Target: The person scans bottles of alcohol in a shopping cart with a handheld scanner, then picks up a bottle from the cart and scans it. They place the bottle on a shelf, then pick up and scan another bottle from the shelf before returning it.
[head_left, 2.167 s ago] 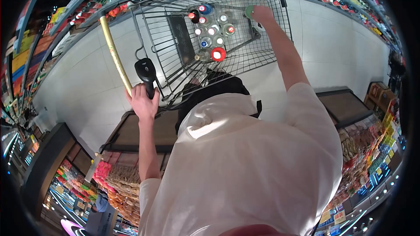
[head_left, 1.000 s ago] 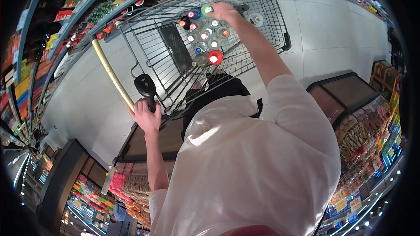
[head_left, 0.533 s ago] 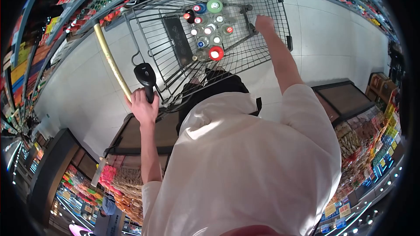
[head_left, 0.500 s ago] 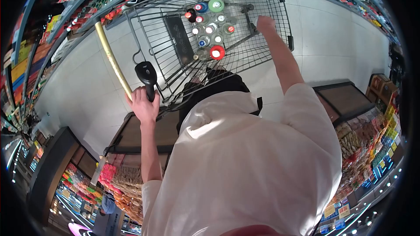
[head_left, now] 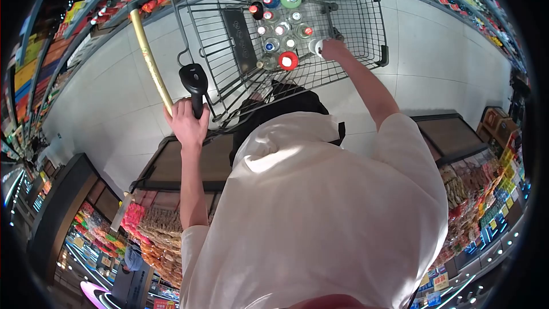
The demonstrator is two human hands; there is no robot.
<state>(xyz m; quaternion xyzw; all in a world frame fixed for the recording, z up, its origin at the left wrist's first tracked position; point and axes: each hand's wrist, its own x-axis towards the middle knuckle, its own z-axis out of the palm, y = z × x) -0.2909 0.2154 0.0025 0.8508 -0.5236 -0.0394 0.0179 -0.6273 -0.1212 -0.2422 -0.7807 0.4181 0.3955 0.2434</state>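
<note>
Pale floor tiles [head_left: 417, 51] show through the wire cart [head_left: 384, 55]. Towards its near edge, a white-topped container [head_left: 314, 47] sits right of clustered clear glass bottles [head_left: 290, 43], near a red-topped bottle [head_left: 289, 60]; its long axis looks upright. My right hand [head_left: 333, 50], the nearer, closes on its right side. My left hand [head_left: 187, 123] curls round the gold bar [head_left: 150, 60], beside a smooth black grip [head_left: 194, 79].
</note>
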